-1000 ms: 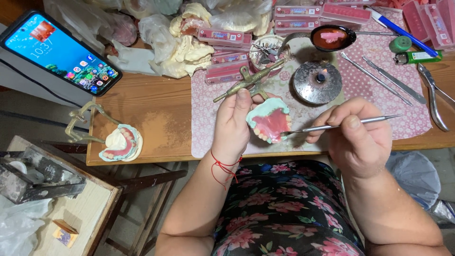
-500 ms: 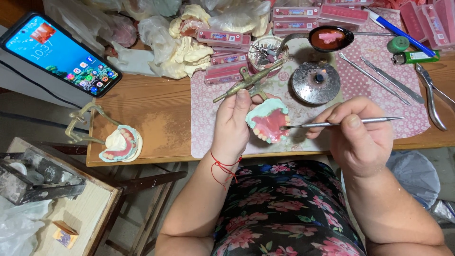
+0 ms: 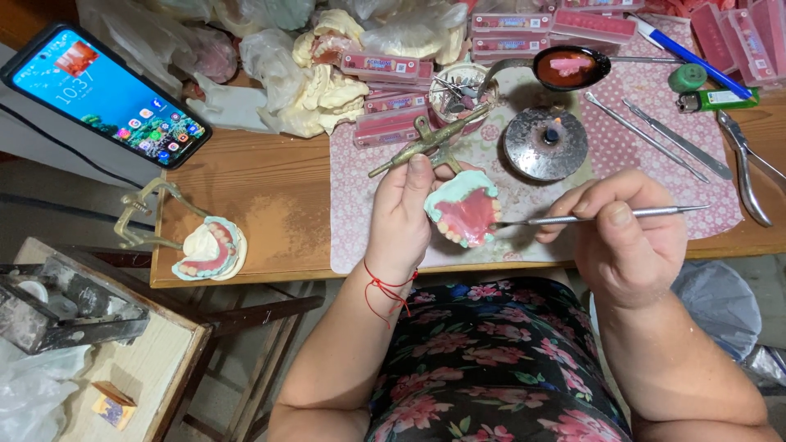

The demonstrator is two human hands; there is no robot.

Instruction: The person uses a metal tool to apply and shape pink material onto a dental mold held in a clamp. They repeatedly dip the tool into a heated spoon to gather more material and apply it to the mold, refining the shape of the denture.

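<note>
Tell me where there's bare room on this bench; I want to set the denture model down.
Bare wood of the table lies open between the phone, the second model and the pink mat. The mat's near edge under the left hand is free too. The back is crowded: bags, tooth boxes, burner, tools.

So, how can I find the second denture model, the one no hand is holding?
Look at the wooden table, at its bare left part beside the pink dotted mat. Near the front edge lies the denture model; unlike the one in the left hand, it sits on a brass frame, untouched.
</note>
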